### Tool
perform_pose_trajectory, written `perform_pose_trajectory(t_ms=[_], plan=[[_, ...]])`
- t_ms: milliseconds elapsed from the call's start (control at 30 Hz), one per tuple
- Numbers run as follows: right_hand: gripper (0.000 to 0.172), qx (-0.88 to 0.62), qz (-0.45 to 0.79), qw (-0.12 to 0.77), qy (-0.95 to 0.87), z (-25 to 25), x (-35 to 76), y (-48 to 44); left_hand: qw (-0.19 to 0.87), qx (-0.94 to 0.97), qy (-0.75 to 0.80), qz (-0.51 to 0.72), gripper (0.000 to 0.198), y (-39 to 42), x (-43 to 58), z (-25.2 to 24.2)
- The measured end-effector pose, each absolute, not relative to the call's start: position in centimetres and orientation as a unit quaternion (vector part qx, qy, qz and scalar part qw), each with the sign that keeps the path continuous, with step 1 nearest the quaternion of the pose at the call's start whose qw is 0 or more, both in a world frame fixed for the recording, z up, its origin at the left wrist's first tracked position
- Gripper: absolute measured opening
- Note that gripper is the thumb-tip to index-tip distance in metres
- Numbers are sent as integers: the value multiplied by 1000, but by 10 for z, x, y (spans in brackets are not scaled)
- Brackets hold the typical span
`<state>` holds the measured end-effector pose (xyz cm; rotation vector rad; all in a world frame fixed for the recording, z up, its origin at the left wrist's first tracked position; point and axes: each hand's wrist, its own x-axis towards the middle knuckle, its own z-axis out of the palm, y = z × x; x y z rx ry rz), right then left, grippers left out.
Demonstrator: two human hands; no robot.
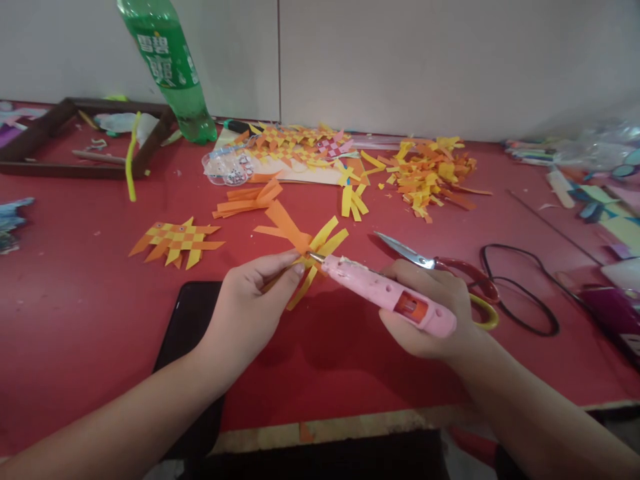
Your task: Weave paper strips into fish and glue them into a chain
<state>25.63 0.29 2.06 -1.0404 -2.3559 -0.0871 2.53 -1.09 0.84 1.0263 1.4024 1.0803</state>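
- While the left hand (250, 303) pinches an orange and yellow paper-strip piece (295, 233), its thumb and index finger are drawn together with the paper between them.
- The paper-strip piece is at the centre of the scene, over the red table (90, 327); its strips fan outward in several directions.
- The right hand (457, 303) has its fingers curled around the body of a pink glue gun (370, 280).
- The metal nozzle (317, 257) points left and far, toward the paper just beside the left fingertips; it appears to touch the paper, but the contact area is too small to confirm.
- Scissors (425, 261), with 1 red and 1 yellow handle loop, lie just beyond the right hand, blades pointing left.
- A black cord (500, 245) lies looped to the right of the scissors.
- A black phone (187, 320) lies below the left wrist and forearm.
- 1 checkered woven piece (183, 240) lies left of the paper-strip piece, beyond the phone.
- 1 bundle of orange strips (250, 199) and 1 group of yellow strips (354, 203) lie on the far side.
- A green bottle (175, 73) stands at far left, beside a brown frame (63, 172).
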Motion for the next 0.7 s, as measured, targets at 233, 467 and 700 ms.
perform_pose_trajectory(t_ms=[233,467,700], plan=[[12,-383,-8,281,-880,27,254,2,521,405,594,460,26,-11,25,8],[14,-399,9,276,-874,29,253,1,501,402,602,474,26,-11,25,6],[13,-388,13,300,-871,28,253,3,494,402,604,479,27,-11,26,6]])
